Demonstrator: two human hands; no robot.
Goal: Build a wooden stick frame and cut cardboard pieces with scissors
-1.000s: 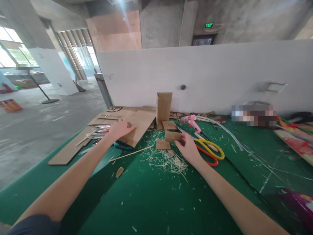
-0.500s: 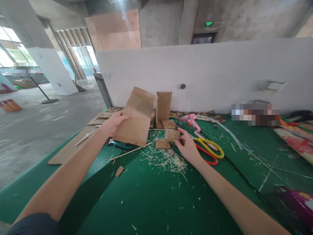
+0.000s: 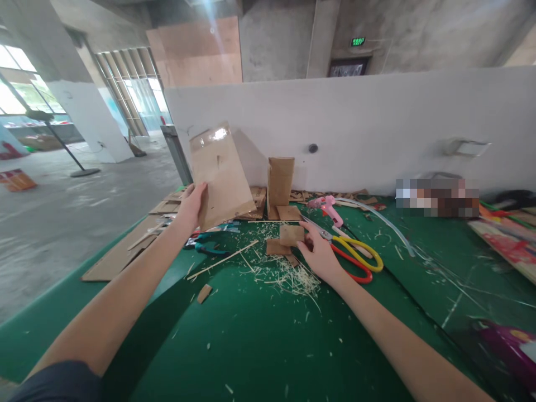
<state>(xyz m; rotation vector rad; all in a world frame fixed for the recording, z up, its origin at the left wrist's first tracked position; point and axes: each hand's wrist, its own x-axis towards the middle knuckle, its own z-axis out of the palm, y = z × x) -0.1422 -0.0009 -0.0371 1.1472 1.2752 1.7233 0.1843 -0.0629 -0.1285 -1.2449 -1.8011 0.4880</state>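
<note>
A large sheet of cardboard [image 3: 226, 178] is raised and tilted above the table, with shiny tape along its top. My left hand [image 3: 193, 205] grips it by the left edge, fingers partly hidden behind it. My right hand [image 3: 319, 251] is closed on a small cardboard piece [image 3: 292, 235], holding its right edge over another cardboard scrap [image 3: 276, 247]. Behind it stands an upright folded cardboard piece [image 3: 280, 181]. Just right of my right hand lie scissors [image 3: 355, 251] with yellow and red handles. Pliers [image 3: 209, 249] with dark teal handles rest below the sheet.
A pink glue gun [image 3: 329, 209] stands behind the scissors, its cable running right. Thin wood shavings [image 3: 293, 276] litter the green table [image 3: 259, 340]. A thin stick [image 3: 224, 259] lies near the pliers. The white partition [image 3: 355, 123] closes off the back; more cardboard [image 3: 121, 251] lies left.
My left hand has lifted the cardboard sheet up and left and tilted it, showing tape and uncovering the pliers. My right hand has shifted the small piece slightly left and down.
</note>
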